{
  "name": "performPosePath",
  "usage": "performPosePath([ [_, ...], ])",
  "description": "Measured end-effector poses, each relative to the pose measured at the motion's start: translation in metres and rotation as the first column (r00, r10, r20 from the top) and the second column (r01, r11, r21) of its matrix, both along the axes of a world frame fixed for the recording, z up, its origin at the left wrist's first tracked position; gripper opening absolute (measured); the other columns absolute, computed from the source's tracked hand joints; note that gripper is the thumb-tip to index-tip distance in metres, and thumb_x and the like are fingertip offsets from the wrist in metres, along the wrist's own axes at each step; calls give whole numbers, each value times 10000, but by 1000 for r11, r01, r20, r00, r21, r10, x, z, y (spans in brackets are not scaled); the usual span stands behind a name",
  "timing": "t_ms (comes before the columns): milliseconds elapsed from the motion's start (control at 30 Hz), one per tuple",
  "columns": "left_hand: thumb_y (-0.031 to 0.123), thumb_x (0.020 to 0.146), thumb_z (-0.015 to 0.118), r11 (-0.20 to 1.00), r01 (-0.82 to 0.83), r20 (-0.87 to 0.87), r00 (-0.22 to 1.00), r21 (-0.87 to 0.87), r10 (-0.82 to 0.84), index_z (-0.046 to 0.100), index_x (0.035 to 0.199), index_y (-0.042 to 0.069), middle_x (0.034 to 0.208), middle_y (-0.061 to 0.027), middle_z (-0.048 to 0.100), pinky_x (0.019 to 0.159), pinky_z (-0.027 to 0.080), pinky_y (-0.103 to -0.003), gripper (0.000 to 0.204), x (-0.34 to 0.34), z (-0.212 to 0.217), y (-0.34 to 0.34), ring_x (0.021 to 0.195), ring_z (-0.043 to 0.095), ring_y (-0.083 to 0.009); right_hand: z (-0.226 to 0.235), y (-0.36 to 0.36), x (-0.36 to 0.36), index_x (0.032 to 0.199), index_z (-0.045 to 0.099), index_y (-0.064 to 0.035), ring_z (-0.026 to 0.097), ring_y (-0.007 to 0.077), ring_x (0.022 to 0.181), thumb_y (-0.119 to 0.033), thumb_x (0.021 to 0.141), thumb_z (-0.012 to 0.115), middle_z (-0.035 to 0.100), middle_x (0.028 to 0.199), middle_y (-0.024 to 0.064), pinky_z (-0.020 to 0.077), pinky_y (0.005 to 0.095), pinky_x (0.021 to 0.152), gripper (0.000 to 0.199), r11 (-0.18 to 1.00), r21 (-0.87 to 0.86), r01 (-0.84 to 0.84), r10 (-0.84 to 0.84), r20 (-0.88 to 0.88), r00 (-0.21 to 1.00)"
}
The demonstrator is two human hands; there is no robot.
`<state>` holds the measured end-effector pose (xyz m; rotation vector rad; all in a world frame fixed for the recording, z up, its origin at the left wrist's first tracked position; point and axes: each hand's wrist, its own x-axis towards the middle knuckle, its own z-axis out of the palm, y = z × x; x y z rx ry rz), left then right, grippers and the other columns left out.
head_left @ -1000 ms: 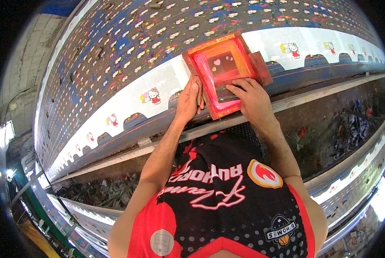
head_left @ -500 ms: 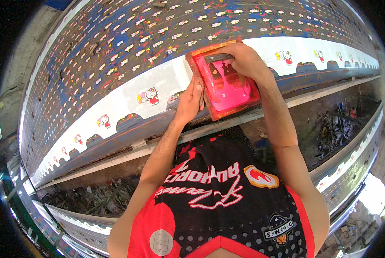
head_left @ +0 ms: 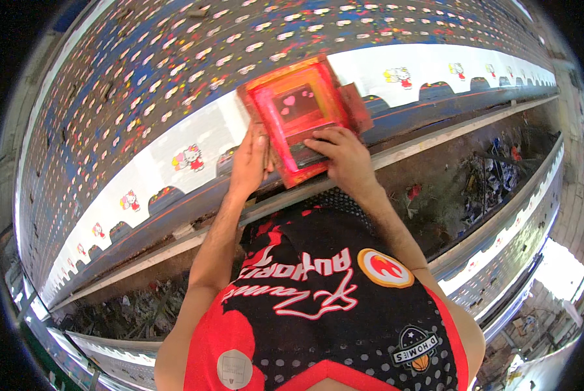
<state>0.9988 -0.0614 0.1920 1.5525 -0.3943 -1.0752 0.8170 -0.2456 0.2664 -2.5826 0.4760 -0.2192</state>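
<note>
A wooden screen-printing frame, stained red and orange, lies tilted over a white strip with a scalloped near edge. My left hand is closed on the frame's left side, its thumb along the outer edge. Inside the frame, my right hand grips a dark squeegee near the close end. Behind the squeegee, the mesh window shows dark with a few pink shapes. A reddish-brown wooden block sticks out from the frame's right side.
Printed cartoon cats repeat along the strip on both sides. Beyond lies a long paint-spotted table covered in small printed marks. A pale rail runs along its near edge. Littered ground and another printing table lie nearer me.
My right hand has drawn the squeegee from the far end of the frame to the near end. The pink ink pool no longer shows, and the mesh window is exposed.
</note>
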Motion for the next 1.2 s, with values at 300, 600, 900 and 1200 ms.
performPosePath([
  [300,357,1219,472,999,29,121,992,-42,-24,151,1800,46,769,-23,622,512,493,-261,733,-67,26,-111,594,590,-100,21,-118,-66,1276,813,-147,691,317,1241,75,804,696,762,1291,52,589,429,1070,535,1000,9,12,-13,89,996],
  [600,513,1212,431,1000,22,37,999,-10,-22,241,1806,146,770,-7,570,477,430,-264,723,-129,24,-245,597,545,-99,15,-240,-131,1284,796,-118,689,308,1233,58,799,717,745,1276,75,589,433,1054,522,999,-50,2,2,73,997],
  [900,558,1205,410,1000,5,43,999,25,-6,401,1756,164,748,16,549,501,403,-271,677,-130,27,-247,583,536,-101,21,-243,-134,1328,776,-112,671,316,1259,85,799,719,734,1330,75,568,437,1098,568,999,6,-39,39,-7,999],
  [1200,554,1215,366,999,39,38,998,38,-40,353,1774,208,730,-9,565,473,456,-277,657,-126,26,-244,580,566,-109,14,-298,-73,1344,799,-182,714,357,1233,10,880,747,792,1253,124,575,474,1066,505,989,84,-120,125,-65,990],
])
